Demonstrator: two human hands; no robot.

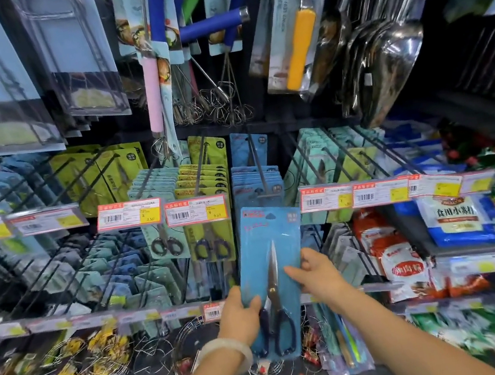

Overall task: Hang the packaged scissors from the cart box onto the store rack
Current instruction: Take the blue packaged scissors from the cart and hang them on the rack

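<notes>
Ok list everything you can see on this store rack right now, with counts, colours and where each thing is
Blue-carded packaged scissors: one, dark handles, centre, held before the rack.
Blue scissor packs on peg: a stack, count unclear, just above the held pack.
Yellow-green scissor packs: a stack, left of the blue ones.
Red-bordered price tags: several, along the middle rail.
Wire whisks: several, silver, top centre.
Steel scoops: several, shiny, top right.
Yellow-handled packaged tool: one, top right of centre.
Wire rings with yellow tags: several, bottom left shelf.
Red and white sachets: several, right shelf.
Left hand: grips the pack's lower left; pale bangle on the wrist.
Right hand: pinches the pack's right edge.
</notes>
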